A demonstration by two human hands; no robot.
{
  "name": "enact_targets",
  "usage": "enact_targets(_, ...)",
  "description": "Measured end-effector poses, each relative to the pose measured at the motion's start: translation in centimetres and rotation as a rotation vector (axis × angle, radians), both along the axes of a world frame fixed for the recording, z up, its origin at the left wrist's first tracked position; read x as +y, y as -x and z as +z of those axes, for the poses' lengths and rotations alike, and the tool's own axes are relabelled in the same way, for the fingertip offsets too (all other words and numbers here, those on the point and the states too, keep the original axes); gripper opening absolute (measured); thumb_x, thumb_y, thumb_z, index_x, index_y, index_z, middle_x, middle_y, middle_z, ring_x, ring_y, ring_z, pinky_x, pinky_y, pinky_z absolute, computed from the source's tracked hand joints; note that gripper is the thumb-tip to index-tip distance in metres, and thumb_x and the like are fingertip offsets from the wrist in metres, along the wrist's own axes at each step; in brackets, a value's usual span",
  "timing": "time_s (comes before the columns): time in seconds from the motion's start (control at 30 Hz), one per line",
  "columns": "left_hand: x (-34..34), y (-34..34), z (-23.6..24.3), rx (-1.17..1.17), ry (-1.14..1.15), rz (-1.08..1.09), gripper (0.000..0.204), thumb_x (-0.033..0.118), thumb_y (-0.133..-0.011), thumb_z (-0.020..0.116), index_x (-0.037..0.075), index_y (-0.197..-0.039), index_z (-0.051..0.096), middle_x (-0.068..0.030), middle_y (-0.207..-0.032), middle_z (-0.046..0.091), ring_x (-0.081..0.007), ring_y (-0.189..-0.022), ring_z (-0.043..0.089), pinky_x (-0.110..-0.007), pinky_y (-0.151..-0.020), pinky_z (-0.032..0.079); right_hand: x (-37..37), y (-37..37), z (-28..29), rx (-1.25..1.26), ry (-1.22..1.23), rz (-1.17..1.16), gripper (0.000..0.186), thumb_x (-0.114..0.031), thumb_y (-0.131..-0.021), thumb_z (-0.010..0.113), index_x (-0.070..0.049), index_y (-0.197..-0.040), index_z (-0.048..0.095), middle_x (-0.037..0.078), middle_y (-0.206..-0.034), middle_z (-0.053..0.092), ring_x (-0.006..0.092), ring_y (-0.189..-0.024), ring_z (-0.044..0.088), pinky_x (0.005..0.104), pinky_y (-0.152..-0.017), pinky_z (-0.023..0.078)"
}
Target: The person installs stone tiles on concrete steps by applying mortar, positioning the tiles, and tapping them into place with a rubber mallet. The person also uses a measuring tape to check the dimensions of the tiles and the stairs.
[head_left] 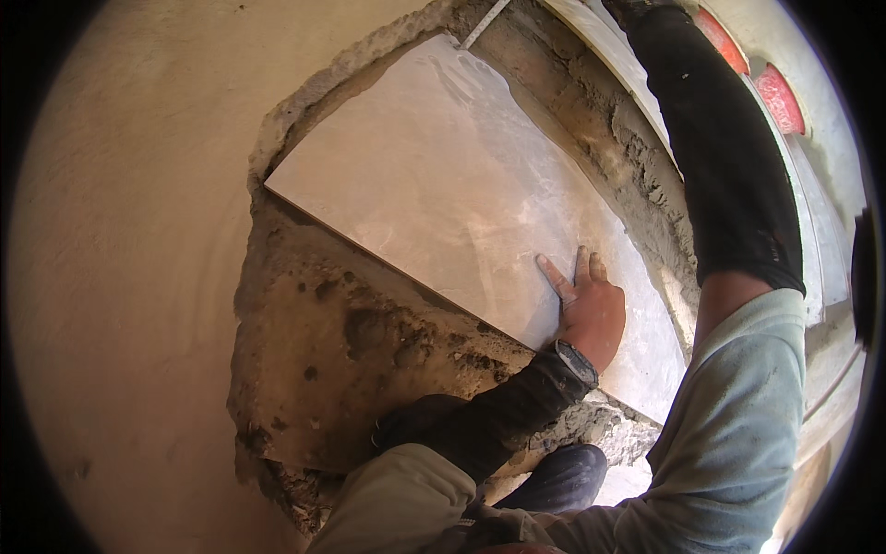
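Note:
A large pale, smooth tile (397, 157) lies in a bed of rough mortar, its near long edge standing over brown, pitted ground. My left hand (592, 316) is laid on the tile close to that near edge, fingers spread, holding nothing. A dark sleeve and a wristband cover the left wrist. My right arm, in a black sleeve (729, 148), stretches past the tile's right side to the top edge of the picture, where the right hand is cut off. Near the tile's far corner, a narrow white strip with fine marks (484, 25) reaches down from the top edge.
A ridge of grey mortar (618, 138) runs along the tile's right side. Rough brown ground (341, 360) lies in front. Plain tan wall-like surface (138, 258) fills the left. Red round-edged pieces (780, 100) show at upper right. My knee (563, 475) is below.

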State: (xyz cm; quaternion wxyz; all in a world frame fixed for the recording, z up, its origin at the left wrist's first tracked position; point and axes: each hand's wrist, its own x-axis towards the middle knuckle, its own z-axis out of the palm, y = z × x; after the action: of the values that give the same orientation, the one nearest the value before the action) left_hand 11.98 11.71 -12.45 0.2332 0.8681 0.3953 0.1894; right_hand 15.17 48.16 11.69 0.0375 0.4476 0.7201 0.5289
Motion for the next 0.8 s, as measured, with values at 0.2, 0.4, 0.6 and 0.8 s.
enact_targets(0.2,0.1,0.4,0.0,0.019,-0.039,0.007,0.047,0.042,-0.087,0.067,0.011,-0.123,0.070,-0.0107,-0.152,0.046,-0.0349,-0.148,0.026,-0.091,-0.097,0.004,0.3,1.3,-0.2,-0.312,0.015,-0.213,0.013,-0.010,-0.077,0.063,-0.004,-0.084,0.073,0.020,-0.106,0.059,0.0368,-0.108,0.054,0.0487,-0.083,0.055)
enact_targets(0.4,0.4,0.9,0.2,-0.043,-0.005,-0.039,0.037,0.013,-0.091,0.058,0.003,-0.125,0.067,-0.0143,-0.150,0.047,-0.0406,-0.145,0.029,-0.089,-0.099,0.014,0.4,1.2,-1.4,-0.133,-0.099,-0.091,0.014,-0.012,-0.081,0.062,-0.006,-0.085,0.073,0.020,-0.106,0.059,0.0370,-0.107,0.054,0.0479,-0.084,0.055)
enact_targets(0.6,0.4,1.4,0.7,-0.039,0.017,-0.069,0.036,0.012,-0.089,0.060,0.002,-0.122,0.068,-0.0145,-0.149,0.047,-0.0398,-0.144,0.030,-0.088,-0.101,0.014,0.8,-0.4,-1.8,-0.065,-0.170,0.007,0.016,-0.011,-0.082,0.060,-0.006,-0.089,0.073,0.019,-0.102,0.059,0.0366,-0.104,0.055,0.0486,-0.082,0.054)
enact_targets(0.8,0.2,1.0,-0.1,-0.074,-0.057,0.000,0.032,0.013,-0.088,0.060,0.002,-0.116,0.072,-0.0146,-0.148,0.048,-0.0394,-0.144,0.030,-0.087,-0.101,0.014,0.6,0.6,-1.3,-0.176,-0.090,-0.137,0.018,-0.010,-0.081,0.060,-0.005,-0.093,0.072,0.018,-0.102,0.059,0.0364,-0.102,0.054,0.0490,-0.080,0.055)
